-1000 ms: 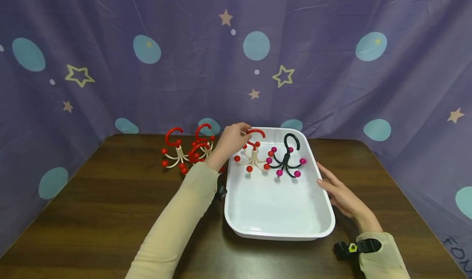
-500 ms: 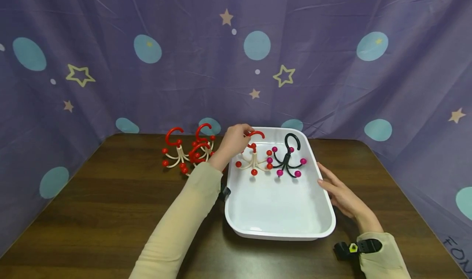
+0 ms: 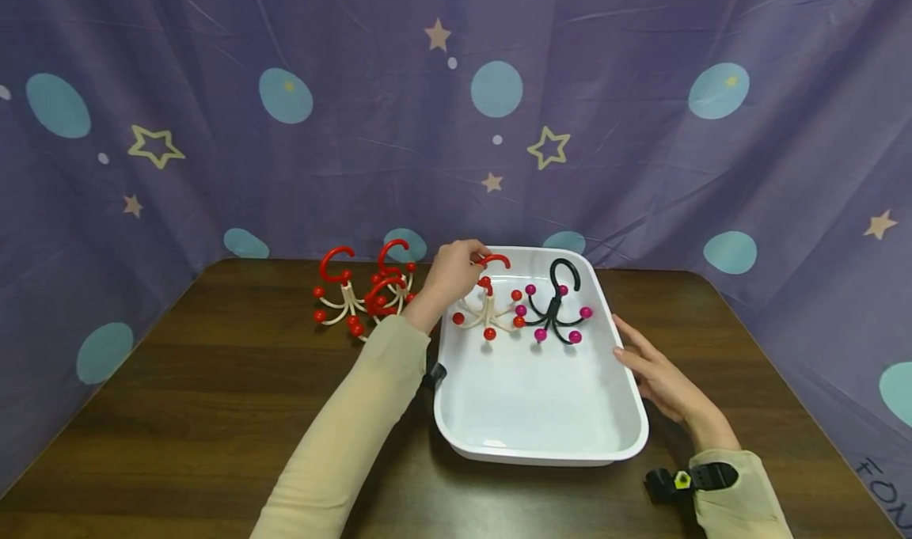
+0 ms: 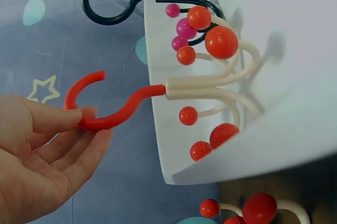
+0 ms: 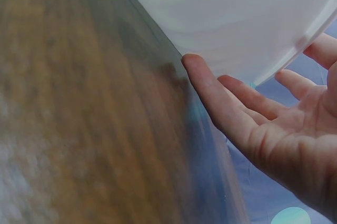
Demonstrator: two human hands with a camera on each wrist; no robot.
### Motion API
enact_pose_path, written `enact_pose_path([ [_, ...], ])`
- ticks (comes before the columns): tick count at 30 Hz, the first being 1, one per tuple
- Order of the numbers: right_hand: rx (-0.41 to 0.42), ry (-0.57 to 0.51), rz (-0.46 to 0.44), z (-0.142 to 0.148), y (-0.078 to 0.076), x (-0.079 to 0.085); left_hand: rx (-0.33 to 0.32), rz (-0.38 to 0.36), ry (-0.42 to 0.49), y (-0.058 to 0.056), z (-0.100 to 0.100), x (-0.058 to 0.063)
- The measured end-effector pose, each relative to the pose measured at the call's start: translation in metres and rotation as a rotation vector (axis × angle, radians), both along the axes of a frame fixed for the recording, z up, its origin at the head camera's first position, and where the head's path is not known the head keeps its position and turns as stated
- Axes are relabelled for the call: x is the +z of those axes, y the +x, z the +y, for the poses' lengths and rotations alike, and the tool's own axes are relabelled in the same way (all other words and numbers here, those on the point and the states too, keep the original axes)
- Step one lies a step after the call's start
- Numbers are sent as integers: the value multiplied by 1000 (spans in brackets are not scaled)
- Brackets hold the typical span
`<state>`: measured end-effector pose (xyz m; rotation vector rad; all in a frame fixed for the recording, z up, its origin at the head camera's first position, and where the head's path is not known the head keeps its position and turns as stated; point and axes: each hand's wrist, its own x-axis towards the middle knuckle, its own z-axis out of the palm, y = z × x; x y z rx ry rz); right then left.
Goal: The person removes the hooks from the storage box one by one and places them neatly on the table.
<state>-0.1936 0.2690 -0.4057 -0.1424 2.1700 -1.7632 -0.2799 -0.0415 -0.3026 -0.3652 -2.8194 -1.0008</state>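
Note:
My left hand pinches the red hook of a cream multi-arm hanger between thumb and fingers. Red balls tip its arms, which hang within the left part of a white tray. In the left wrist view the red hook lies across my fingers, the cream stem reaching over the tray's rim. Right beside it stands a black hanger with magenta balls, also in the tray. My right hand rests its extended fingers on the tray's right side; the right wrist view shows the fingertips against the outer wall.
Several more cream hangers with red hooks stand clustered on the brown wooden table, left of the tray. Behind the table hangs a purple curtain with stars and blue spots.
The cream hanger has turned a little and sunk slightly within the tray, with my left hand staying on its hook. My right hand keeps its place at the tray.

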Motion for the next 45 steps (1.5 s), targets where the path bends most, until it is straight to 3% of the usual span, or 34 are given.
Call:
enact_pose_path([
  [19, -3, 5, -4, -1, 0, 0, -5, 131, 71, 11, -11, 19],
  [27, -6, 1, -11, -1, 0, 0, -9, 144, 145, 19, -15, 29],
  [45, -1, -20, -3, -1, 1, 0, -24, 225, 204, 31, -29, 47],
])
